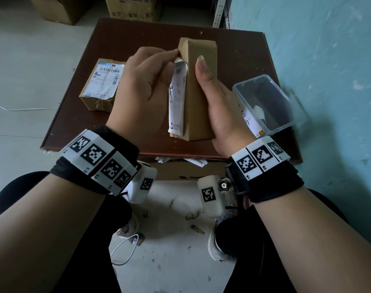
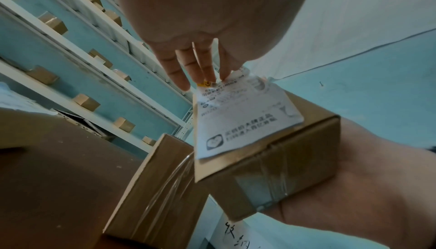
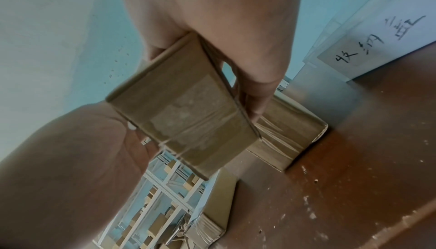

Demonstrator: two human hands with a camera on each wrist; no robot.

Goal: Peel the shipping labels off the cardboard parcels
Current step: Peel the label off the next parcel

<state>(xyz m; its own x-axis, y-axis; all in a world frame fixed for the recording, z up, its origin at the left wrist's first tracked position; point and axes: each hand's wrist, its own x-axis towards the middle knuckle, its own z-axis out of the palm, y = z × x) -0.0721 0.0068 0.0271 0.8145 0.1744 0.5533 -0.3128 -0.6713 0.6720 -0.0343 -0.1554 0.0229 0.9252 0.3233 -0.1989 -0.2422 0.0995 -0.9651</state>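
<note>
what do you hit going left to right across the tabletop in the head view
second parcel with its label still on → left hand pinching the shipping label → held parcel → right hand gripping it → clear plastic box

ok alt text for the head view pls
Right hand holds a cardboard parcel above a brown table while left hand pinches its half-peeled shipping label. Another labelled parcel lies left.

A clear plastic bin [image 1: 286, 123] sits on the brown table [image 1: 243, 49].
</note>
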